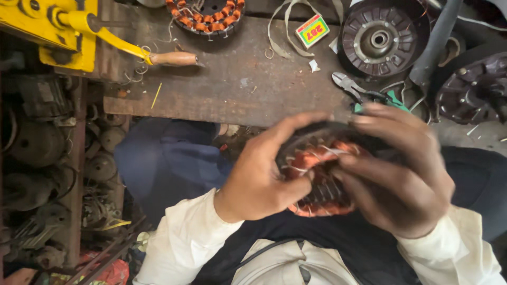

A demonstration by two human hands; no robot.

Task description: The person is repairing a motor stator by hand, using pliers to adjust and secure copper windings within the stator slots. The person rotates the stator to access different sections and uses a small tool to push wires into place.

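Cream sleeves (185, 237) frame the lower edge, and just above them both hands close round a wound stator (319, 177) — a dark laminated ring carrying copper-coloured coils tied with pale thread. It is held in the air over the person's lap, in front of the near edge of the wooden worktop (232, 79). The left hand (259, 179) cups the ring's left side, thumb pressed onto the windings and fingers curled over the top rim. The right hand (401, 177) wraps the right side, fingers bent over the upper edge; motion blur hides its fingertips.

Handling, as judged: the iron core should be heavy and rigid, and safe to grip by its outer rim. The copper wire looks thin and easily nicked, so the coils and their lacing are poor places for firm pressure — support belongs on the laminations.

On the worktop lie pliers with green grips (364, 95), a small printed box (312, 30), a strip of pale tape (285, 31), a dark round rotor housing (383, 38) and a second wound stator (207, 16). A yellow winding machine (47, 31) with a wooden-handled crank (171, 58) stands at the far left.
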